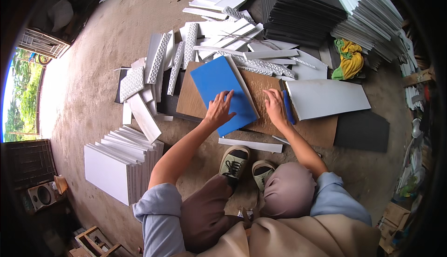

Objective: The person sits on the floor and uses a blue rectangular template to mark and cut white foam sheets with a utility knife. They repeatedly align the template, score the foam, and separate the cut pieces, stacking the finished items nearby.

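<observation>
Tan cloth (pixel 293 233) spans the bottom of the frame as a person's left hand (pixel 220 110), fingers spread, rests on a blue board (pixel 215 81) at center; right of it, the right hand (pixel 275 109), fingers loosely parted, sits beside a blue strip (pixel 288 108).

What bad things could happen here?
The blue rectangular board under the left hand might slide if pushed, since it lies askew over the flat brown board. One pale, black-laced shoe might slip if it steps on the long, flat white strip in front. The jumbled heap of white strips might shift if bumped, since the pieces overlap.
</observation>
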A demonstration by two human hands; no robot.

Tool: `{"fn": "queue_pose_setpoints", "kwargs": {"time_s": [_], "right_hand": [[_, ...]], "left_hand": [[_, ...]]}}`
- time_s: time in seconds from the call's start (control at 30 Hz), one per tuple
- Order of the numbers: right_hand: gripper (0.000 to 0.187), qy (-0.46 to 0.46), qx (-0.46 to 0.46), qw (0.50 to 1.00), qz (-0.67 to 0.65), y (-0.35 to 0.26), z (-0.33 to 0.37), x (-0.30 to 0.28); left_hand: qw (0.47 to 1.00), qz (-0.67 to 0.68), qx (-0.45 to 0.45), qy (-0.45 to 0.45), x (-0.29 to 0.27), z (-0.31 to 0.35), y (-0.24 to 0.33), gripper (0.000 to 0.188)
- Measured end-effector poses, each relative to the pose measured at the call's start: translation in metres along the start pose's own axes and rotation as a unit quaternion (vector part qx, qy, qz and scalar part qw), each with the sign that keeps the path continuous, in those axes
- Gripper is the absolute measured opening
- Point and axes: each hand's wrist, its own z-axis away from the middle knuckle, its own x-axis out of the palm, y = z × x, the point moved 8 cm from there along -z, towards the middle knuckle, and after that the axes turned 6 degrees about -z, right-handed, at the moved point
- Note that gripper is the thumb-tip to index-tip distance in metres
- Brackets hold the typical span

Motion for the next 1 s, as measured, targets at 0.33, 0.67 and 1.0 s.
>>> {"fn": "queue_pose_setpoints", "kwargs": {"time_s": [0.33, 0.67, 1.0], "right_hand": [[0.059, -0.077, 0.116, 0.926, 0.352, 0.049, 0.034, -0.007], [0.024, -0.078, 0.347, 0.614, -0.704, 0.046, 0.029, 0.030], [0.029, -0.195, 0.341, 0.708, -0.586, -0.010, 0.012, 0.032]], "left_hand": [[0.979, -0.168, -0.090, -0.068, 0.002, -0.018, -0.005, 0.118], [0.988, -0.034, -0.127, -0.083, 0.016, -0.024, -0.021, 0.129], [0.987, 0.012, -0.143, -0.074, 0.029, -0.024, -0.030, 0.139]]}}
